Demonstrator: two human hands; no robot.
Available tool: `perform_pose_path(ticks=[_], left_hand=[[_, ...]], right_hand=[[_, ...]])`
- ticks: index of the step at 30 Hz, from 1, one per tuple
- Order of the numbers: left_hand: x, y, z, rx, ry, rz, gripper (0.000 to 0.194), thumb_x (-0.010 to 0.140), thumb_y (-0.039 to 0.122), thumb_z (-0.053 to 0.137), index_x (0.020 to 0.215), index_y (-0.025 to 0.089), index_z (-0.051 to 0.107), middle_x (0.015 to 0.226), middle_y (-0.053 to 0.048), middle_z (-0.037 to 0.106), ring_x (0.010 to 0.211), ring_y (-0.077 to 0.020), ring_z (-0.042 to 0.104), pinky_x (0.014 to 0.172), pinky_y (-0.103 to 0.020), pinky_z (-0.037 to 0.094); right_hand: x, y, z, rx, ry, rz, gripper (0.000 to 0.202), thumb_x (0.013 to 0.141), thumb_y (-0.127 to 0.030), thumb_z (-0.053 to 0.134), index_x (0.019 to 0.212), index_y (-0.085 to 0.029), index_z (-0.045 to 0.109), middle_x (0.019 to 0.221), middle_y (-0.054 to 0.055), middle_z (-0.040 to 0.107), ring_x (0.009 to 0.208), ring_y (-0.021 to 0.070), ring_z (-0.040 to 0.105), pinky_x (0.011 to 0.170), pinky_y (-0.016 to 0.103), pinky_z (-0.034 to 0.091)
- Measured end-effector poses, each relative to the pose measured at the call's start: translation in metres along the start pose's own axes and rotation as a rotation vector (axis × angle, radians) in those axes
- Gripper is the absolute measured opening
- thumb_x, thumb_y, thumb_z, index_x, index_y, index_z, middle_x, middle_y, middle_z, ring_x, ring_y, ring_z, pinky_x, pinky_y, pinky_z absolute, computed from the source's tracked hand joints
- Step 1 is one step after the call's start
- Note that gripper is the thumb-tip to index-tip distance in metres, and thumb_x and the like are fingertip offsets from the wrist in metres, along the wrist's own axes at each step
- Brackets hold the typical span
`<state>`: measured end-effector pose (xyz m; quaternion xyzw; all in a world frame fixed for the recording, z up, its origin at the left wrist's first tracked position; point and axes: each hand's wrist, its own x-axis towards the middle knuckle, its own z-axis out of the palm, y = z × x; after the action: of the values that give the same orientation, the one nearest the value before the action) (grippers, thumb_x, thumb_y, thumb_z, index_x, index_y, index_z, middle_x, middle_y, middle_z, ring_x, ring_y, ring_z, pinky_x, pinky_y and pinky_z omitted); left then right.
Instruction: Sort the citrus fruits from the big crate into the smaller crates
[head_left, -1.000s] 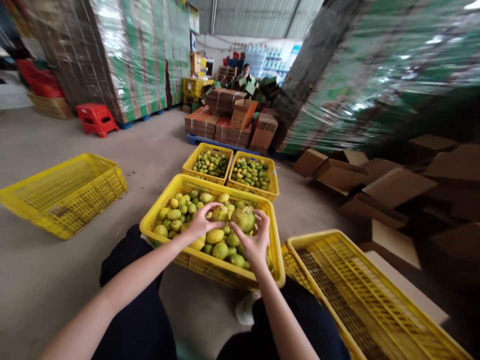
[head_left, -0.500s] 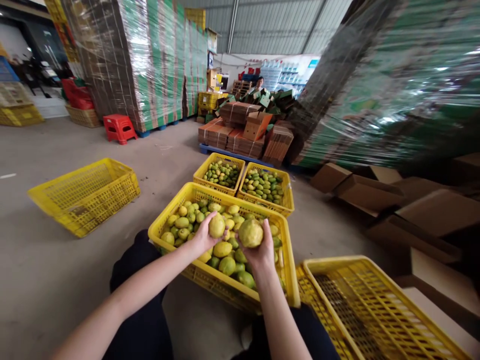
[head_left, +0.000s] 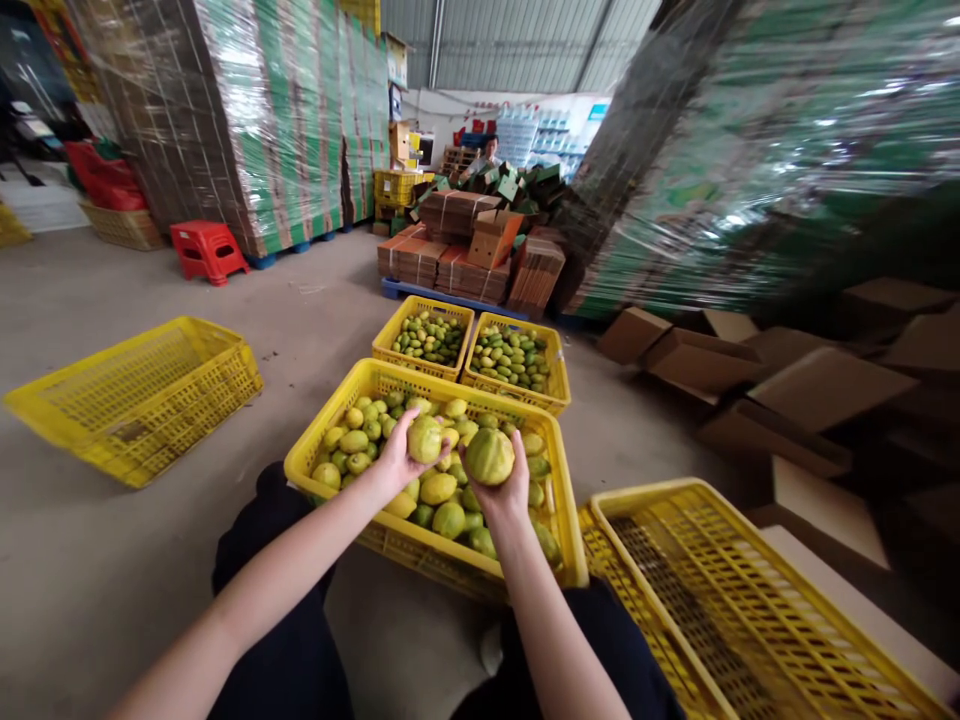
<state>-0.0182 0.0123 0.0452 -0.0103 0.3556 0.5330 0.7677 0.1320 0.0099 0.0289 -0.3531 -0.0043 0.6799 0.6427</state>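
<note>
Left hand (head_left: 396, 462), frame centre: fingers curled round one yellow-green fruit (head_left: 425, 439), held over the crate. Right hand (head_left: 507, 500), just right of centre: grasping one larger ribbed fruit (head_left: 490, 456). Large yellow crate (head_left: 416, 553), centre: loose fruit (head_left: 439, 488), green to yellow, below both hands. Paired yellow crates (head_left: 386, 350), behind it, fruit-filled. Red stool (head_left: 206, 252), upper left. Cardboard boxes (head_left: 825, 390), right side; count uncertain, that area being dark and blurred

left grip (head_left: 401, 458): smaller fruit (head_left: 425, 440); right grip (head_left: 510, 497): larger fruit (head_left: 490, 457); both over yellow fruit-filled crate (head_left: 571, 510)
</note>
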Motion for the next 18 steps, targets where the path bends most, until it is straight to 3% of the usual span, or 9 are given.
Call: perform_pose_path(ticks=[3,6,12,18], left_hand=[[0.001,-0.002,-0.001,-0.05,0.024,-0.006,0.022,0.097,0.031,0.053,0.103,0.012,0.063,0.065,-0.003,0.065,0.054,-0.0147,0.065,0.054,-0.026,0.059],[0.004,-0.006,-0.006,-0.045,0.005,-0.05,0.026,0.098,0.033,0.05,0.101,0.012,0.063,0.068,-0.007,0.068,0.059,-0.0173,0.068,0.051,-0.025,0.057],[0.014,-0.011,-0.012,-0.009,0.065,-0.017,0.022,0.098,0.032,0.046,0.099,0.018,0.064,0.08,-0.009,0.072,0.084,-0.025,0.073,0.07,-0.033,0.061],[0.015,-0.006,-0.013,-0.001,0.001,-0.092,0.03,0.098,0.023,0.035,0.107,0.016,0.063,0.082,-0.009,0.072,0.08,-0.0247,0.073,0.068,-0.038,0.062]], right_hand=[[-0.001,0.005,0.002,0.041,0.005,0.039,0.028,0.093,-0.049,0.058,0.081,-0.024,0.063,0.071,-0.002,0.073,0.066,0.0165,0.071,0.074,0.038,0.064],[0.002,0.011,0.002,0.053,0.037,0.104,0.036,0.096,-0.053,0.048,0.079,-0.025,0.063,0.069,-0.001,0.072,0.064,0.0175,0.071,0.073,0.039,0.064],[-0.002,0.016,0.005,-0.021,0.01,0.208,0.037,0.093,-0.054,0.043,0.086,-0.025,0.065,0.074,0.005,0.074,0.067,0.0242,0.072,0.071,0.048,0.063],[-0.008,0.009,0.01,0.023,0.027,0.099,0.012,0.086,-0.037,0.06,0.08,-0.026,0.06,0.066,-0.004,0.069,0.063,0.0174,0.068,0.075,0.04,0.062]])
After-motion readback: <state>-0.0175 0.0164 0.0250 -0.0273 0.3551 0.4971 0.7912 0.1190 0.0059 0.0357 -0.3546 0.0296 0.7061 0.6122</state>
